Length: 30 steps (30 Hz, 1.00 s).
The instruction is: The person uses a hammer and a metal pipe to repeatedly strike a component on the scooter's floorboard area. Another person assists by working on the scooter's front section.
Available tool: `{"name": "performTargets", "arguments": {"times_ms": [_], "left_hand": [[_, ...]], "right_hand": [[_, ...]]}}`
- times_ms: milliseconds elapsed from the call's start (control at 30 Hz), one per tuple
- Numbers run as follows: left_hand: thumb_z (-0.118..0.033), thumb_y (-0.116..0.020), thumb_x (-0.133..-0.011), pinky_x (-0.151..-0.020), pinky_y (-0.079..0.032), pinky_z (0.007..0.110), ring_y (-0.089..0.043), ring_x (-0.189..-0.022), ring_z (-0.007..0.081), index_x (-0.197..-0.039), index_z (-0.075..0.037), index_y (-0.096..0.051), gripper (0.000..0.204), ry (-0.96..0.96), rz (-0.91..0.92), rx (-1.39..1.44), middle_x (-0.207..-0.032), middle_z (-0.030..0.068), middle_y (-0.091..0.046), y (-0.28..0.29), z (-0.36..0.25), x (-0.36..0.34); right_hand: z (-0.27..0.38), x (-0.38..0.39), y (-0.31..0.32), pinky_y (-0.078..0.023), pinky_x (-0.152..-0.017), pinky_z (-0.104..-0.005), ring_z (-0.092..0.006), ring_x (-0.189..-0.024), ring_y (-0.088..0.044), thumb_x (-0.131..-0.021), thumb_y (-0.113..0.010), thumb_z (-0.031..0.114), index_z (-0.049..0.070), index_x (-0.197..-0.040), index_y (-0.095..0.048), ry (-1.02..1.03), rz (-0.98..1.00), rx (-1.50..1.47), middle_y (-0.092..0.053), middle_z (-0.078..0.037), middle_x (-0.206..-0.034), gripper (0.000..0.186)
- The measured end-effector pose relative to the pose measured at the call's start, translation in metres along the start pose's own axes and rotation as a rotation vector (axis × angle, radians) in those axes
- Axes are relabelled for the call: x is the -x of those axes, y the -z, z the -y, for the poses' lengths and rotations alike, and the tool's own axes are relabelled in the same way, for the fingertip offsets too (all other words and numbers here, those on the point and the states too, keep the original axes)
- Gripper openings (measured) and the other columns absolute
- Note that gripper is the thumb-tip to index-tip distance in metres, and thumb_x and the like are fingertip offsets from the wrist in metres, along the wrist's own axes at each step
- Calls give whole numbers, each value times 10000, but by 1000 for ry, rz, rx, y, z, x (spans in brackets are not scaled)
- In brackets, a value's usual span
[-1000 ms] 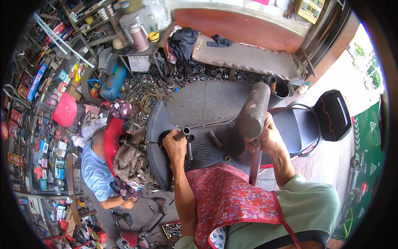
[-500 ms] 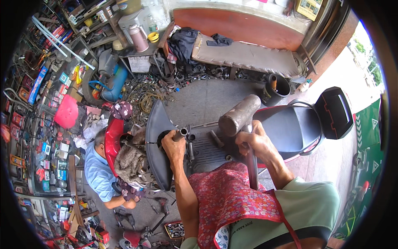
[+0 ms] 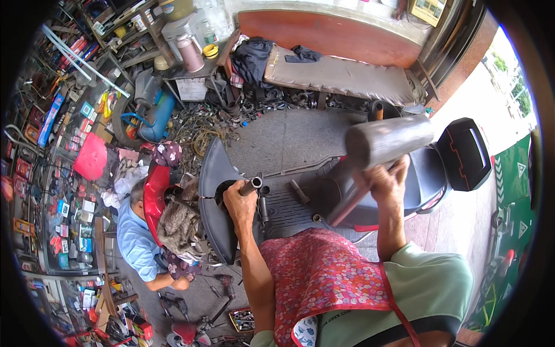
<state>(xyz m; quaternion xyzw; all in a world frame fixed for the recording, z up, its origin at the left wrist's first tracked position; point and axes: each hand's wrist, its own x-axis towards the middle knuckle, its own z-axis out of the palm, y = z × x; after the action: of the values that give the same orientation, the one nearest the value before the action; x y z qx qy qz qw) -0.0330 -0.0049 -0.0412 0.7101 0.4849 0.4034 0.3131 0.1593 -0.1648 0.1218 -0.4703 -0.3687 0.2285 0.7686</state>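
My left hand (image 3: 239,207) is closed around a hollow metal tube (image 3: 252,185), its open end pointing up. The tube stands at the dark leg shield (image 3: 215,199) of a red scooter. My right hand (image 3: 387,182) grips the handle of a large mallet (image 3: 393,141), lifted over the scooter's dark seat (image 3: 419,176), well apart from the tube. The mallet is slightly blurred, its thick cylindrical head leaning to the right. On the ribbed footboard (image 3: 283,211) lie a short metal sleeve (image 3: 299,192) and a small ring-shaped part (image 3: 316,218).
A co-worker in a blue shirt (image 3: 136,243) crouches at the scooter's red front panel (image 3: 155,194). Behind are a padded bench (image 3: 341,75) and a dark bucket (image 3: 386,110). Power drills (image 3: 173,303) and a tray of small parts (image 3: 241,320) lie on the floor. Crowded shelves line the left.
My right hand has swung the mallet to the right and up, away from the tube, and its head has tilted over. My left hand keeps its hold on the tube.
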Motion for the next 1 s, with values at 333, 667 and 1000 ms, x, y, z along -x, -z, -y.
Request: {"name": "performTargets", "arguments": {"times_ms": [333,667,1000], "left_hand": [[-88,-598,-799,-459,-302,373,-254,-482,220,-606,56,-420,299,-5,28,-5,-531,216,-331,0,-1,1],[-60,-602,-749,-476,-331,356,-327,-511,99,-607,40,-435,241,26,33,11,-511,152,-320,-1,6,-1],[-51,-613,-779,-436,-280,316,-295,-480,70,-557,25,-365,341,2,6,-39,-480,79,-288,-4,10,-1]], "right_hand": [[48,-34,-6,-317,-389,-234,-85,-420,-328,-911,-452,100,48,-871,-412,447,-29,-254,-338,-1,-596,77],[-58,-31,106,-457,-547,-297,-163,-572,-545,-804,-556,77,-8,-920,-531,706,-682,675,-554,-98,-730,146],[-139,-14,148,-397,-443,-222,-95,-476,-498,-746,-633,-37,-10,-985,-573,256,-677,417,-547,-30,-609,248]]}}
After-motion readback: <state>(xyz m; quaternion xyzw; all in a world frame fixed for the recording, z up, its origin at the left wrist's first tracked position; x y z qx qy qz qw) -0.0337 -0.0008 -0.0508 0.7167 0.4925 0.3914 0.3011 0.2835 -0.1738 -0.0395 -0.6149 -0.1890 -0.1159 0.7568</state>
